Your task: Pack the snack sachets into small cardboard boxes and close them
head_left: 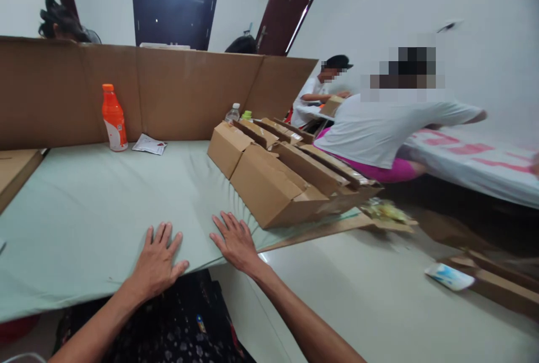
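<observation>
My left hand (159,259) lies flat near the front edge of the table, fingers spread on the pale green cloth (92,206). To its right, my right hand (236,241) also rests on the cloth with its fingers stretched out. Neither hand holds anything. Just beyond my right hand stand several open cardboard boxes (269,183), set side by side at the table's right end; what they contain is hidden from here. My right fingers are apart from the nearest box.
A tall cardboard panel (181,93) lines the table's far side. Before it stand an orange bottle (113,119) and a small white packet (149,145). Another cardboard box (17,172) sits at the left. A person in a white shirt (370,127) leans over a bed-like surface (475,155) at right.
</observation>
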`<move>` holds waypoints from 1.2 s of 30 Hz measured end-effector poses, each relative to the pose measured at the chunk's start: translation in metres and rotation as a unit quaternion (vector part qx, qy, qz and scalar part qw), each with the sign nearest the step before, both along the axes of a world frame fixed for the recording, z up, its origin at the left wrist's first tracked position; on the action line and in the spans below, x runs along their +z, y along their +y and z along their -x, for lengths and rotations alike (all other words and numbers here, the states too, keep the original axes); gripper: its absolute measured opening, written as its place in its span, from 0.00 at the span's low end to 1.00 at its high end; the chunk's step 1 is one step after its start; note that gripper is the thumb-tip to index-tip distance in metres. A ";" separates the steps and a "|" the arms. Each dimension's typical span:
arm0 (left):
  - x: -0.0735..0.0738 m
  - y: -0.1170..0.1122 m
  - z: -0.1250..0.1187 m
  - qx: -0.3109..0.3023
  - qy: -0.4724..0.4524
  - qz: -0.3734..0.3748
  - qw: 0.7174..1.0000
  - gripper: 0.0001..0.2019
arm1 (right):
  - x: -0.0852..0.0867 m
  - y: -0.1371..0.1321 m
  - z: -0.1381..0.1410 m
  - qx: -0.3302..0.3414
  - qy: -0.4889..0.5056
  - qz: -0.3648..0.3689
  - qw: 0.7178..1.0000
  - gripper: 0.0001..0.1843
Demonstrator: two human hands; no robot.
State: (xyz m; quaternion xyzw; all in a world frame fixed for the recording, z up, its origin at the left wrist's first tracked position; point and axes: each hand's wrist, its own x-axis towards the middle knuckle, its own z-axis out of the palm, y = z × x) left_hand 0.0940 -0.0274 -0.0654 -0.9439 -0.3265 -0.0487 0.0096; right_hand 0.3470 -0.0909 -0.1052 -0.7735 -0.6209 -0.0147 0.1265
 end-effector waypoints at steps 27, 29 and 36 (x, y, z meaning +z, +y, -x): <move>-0.006 0.003 0.006 -0.032 -0.036 -0.031 0.998 0.30 | 0.010 -0.096 -0.198 0.032 -0.180 -0.032 0.983 0.22; -0.005 0.003 0.006 -0.029 -0.036 -0.026 0.999 0.31 | 0.015 -0.093 -0.199 0.048 -0.198 -0.012 0.979 0.20; -0.007 0.001 0.004 -0.024 -0.041 -0.013 0.999 0.30 | 0.022 -0.094 -0.195 0.074 -0.253 0.003 0.965 0.16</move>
